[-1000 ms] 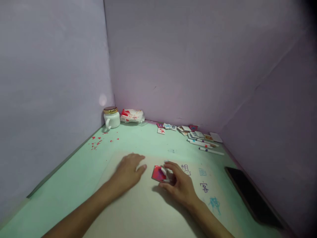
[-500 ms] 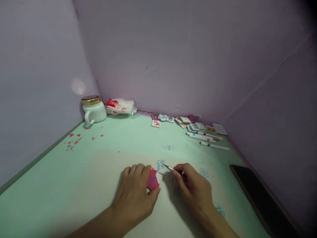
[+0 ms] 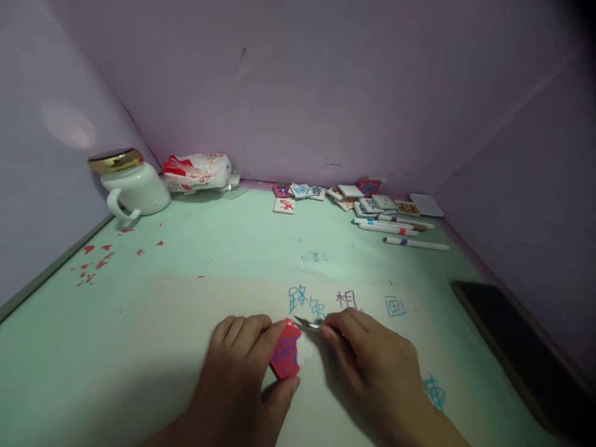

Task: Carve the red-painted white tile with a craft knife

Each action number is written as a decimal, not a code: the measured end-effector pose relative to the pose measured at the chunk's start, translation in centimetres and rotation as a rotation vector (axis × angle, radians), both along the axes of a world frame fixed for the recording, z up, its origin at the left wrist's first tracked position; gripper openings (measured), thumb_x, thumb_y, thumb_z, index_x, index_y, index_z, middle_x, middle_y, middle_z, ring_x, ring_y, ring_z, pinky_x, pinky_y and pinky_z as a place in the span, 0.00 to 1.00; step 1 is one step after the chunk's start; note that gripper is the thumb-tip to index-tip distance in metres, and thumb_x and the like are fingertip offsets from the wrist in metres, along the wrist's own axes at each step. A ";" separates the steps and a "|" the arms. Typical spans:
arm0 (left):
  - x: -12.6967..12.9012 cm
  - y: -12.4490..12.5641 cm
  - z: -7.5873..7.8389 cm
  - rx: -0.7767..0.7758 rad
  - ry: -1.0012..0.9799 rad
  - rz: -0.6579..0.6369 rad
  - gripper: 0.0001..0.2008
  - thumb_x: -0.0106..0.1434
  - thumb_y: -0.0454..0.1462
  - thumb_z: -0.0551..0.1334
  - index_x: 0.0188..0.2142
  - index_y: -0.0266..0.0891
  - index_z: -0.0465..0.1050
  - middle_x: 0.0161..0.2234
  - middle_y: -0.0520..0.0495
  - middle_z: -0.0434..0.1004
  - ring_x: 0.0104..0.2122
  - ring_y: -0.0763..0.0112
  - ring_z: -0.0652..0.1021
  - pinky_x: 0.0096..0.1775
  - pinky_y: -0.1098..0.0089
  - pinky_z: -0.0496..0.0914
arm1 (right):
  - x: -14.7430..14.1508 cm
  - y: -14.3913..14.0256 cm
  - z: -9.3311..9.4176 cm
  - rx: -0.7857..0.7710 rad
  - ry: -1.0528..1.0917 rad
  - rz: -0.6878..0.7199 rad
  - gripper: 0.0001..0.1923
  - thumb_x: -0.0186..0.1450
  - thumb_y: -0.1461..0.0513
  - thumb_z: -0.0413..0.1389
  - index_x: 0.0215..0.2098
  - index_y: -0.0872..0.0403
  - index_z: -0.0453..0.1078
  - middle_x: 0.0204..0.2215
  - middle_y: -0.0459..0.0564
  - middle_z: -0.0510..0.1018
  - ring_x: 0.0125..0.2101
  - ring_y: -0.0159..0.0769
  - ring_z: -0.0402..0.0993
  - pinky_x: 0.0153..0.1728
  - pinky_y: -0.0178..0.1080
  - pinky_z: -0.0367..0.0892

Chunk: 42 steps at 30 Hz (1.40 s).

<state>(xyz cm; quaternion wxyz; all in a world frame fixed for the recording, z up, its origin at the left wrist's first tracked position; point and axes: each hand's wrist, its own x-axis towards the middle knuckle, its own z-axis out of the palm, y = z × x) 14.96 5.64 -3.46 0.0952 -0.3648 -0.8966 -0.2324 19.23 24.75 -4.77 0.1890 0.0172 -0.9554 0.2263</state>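
Observation:
My left hand (image 3: 246, 366) grips a small carving block (image 3: 286, 352) by its sides, thumb on the near edge and fingers on the far one. Its face is red with purple-blue marks, and a white cut patch shows at its right side. In my right hand (image 3: 372, 360) is a craft knife (image 3: 308, 323), held like a pen, its blade pointing left at the block's upper right corner. Whether the tip touches the block I cannot tell. Under both hands lies a pale sheet of paper (image 3: 186, 310) with blue and purple characters written on it.
Several square blocks (image 3: 370, 205) with characters lie along the back wall. Marker pens (image 3: 388, 230) are in front of them. A dark phone-like slab (image 3: 516, 347) lies at right. At back left stand a white mug (image 3: 139, 189) with a gold lid and a tissue pack (image 3: 198, 172). Red scraps (image 3: 101, 261) dot the table.
The view has shifted closer and lower. The knife's blade has moved from above the written characters down and left to the block's upper corner. Both hands keep their holds.

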 end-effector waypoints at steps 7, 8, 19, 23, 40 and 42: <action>0.3 -0.2 -0.2 -0.018 -0.006 0.032 0.22 0.51 0.32 0.64 0.47 0.40 0.65 0.37 0.44 0.71 0.35 0.56 0.71 0.37 0.51 0.68 | 0.2 0.1 -0.1 0.026 -0.011 -0.044 0.13 0.69 0.55 0.47 0.35 0.48 0.72 0.28 0.42 0.77 0.24 0.33 0.74 0.21 0.33 0.58; 0.4 -0.2 -0.2 -0.019 -0.011 0.031 0.22 0.52 0.32 0.64 0.47 0.40 0.65 0.37 0.44 0.71 0.35 0.56 0.71 0.38 0.51 0.68 | 0.3 0.1 -0.1 0.028 -0.004 -0.039 0.12 0.69 0.56 0.48 0.36 0.47 0.72 0.29 0.42 0.78 0.24 0.33 0.74 0.21 0.33 0.58; 0.6 -0.7 -0.6 0.038 -0.108 -0.036 0.22 0.55 0.30 0.60 0.50 0.43 0.63 0.42 0.43 0.69 0.41 0.57 0.73 0.40 0.54 0.72 | 0.5 -0.4 -0.2 -0.095 0.051 -0.115 0.12 0.66 0.56 0.52 0.30 0.47 0.75 0.24 0.40 0.78 0.24 0.31 0.74 0.23 0.32 0.60; 0.8 -0.5 -0.6 0.038 -0.098 0.000 0.23 0.53 0.31 0.61 0.50 0.44 0.64 0.43 0.43 0.70 0.41 0.56 0.74 0.40 0.54 0.72 | 0.4 -0.6 -0.3 -0.071 0.079 -0.117 0.11 0.65 0.56 0.54 0.31 0.46 0.77 0.25 0.40 0.79 0.24 0.31 0.75 0.23 0.33 0.59; 0.7 -0.4 -0.3 0.049 -0.131 -0.033 0.23 0.53 0.29 0.62 0.49 0.42 0.66 0.40 0.44 0.69 0.38 0.57 0.70 0.40 0.52 0.69 | 0.4 0.1 -0.3 -0.123 -0.028 -0.051 0.13 0.69 0.52 0.49 0.34 0.48 0.71 0.28 0.40 0.77 0.22 0.29 0.72 0.23 0.33 0.59; 0.7 -0.5 -0.3 0.049 -0.134 -0.042 0.22 0.54 0.29 0.61 0.49 0.42 0.66 0.41 0.44 0.69 0.39 0.57 0.70 0.40 0.52 0.68 | 0.3 0.4 -0.2 -0.084 -0.032 -0.024 0.14 0.69 0.51 0.49 0.33 0.49 0.70 0.29 0.41 0.77 0.23 0.30 0.72 0.22 0.33 0.57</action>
